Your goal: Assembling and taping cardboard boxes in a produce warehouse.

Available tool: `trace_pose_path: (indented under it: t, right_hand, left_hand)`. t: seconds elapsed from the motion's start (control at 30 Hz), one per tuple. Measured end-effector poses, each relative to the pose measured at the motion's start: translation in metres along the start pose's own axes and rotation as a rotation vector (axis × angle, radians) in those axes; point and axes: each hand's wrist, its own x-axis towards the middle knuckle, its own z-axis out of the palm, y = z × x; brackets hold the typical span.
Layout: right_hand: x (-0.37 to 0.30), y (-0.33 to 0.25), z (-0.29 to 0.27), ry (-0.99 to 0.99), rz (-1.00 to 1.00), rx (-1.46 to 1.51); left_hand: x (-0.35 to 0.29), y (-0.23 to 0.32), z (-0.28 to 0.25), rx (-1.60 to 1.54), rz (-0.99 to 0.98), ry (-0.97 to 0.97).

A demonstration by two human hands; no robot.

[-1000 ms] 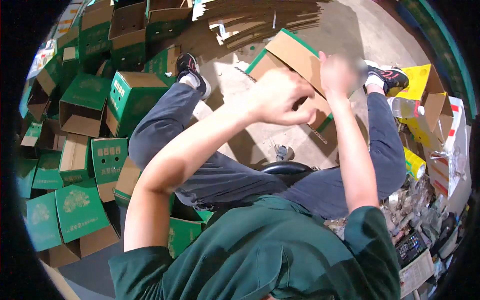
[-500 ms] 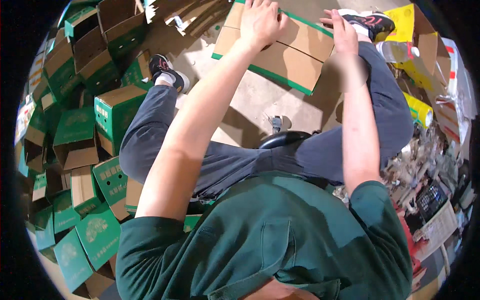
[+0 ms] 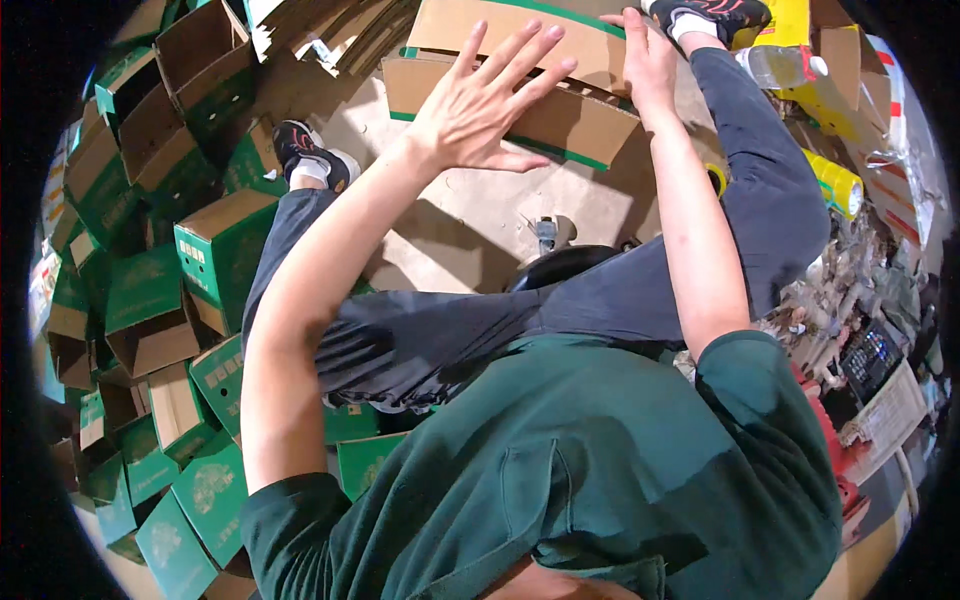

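Between the two shoes (image 3: 298, 145): a carton (image 3: 590, 60), brown with green edging, at the top of the view, two long flaps with a dark slit between them

Left hand (image 3: 472, 118): over the carton's left part, back of the hand upward, fingers spread well apart, gripping nothing; whether the palm touches the cardboard I cannot tell

Right hand (image 3: 650, 72): at the carton's right end, fingers pointing away from the body; whether they are clamped on the edge I cannot tell

Floor (image 3: 430, 235): pale, lit, with shadows, on the near side of the carton

Seat (image 3: 560, 268): black, rounded, between the thighs

Left side: a crowded pile of green boxes (image 3: 150, 285), several open and showing brown insides

Beyond the left shoe: stacked flat cardboard (image 3: 372, 30)

Right side: a yellow box (image 3: 772, 38), a clear bottle (image 3: 778, 68) just beside it, a yellow bottle (image 3: 836, 186) nearer the body

Lower right: a heap of scraps (image 3: 850, 290), a black keypad (image 3: 868, 360), a paper sheet (image 3: 890, 415) beside it
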Motion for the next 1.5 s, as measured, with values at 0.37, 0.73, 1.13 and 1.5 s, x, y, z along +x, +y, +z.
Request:
trace_pose_path:
  t: [0.37,0.73,1.13,1.5]
  right_hand:
    - [0.020,0.025,0.007,0.104,0.130,0.219]
    - [0.015,0.051,-0.001,-0.011,0.036,0.255]
    - [0.007,0.023,0.009,0.066,0.101,0.368]
    - [-0.050,-0.105,-0.139,0.433,-0.633,-0.284]
  left_hand:
    - [-0.007,0.006,0.052,-0.053,-0.218,-0.014]
    - [-0.007,0.041,0.050,-0.028,-0.315,-0.046]
    - [-0.019,0.055,0.054,0.016,-0.503,0.043]
    - [-0.013,0.060,0.050,0.173,-0.478,-0.086]
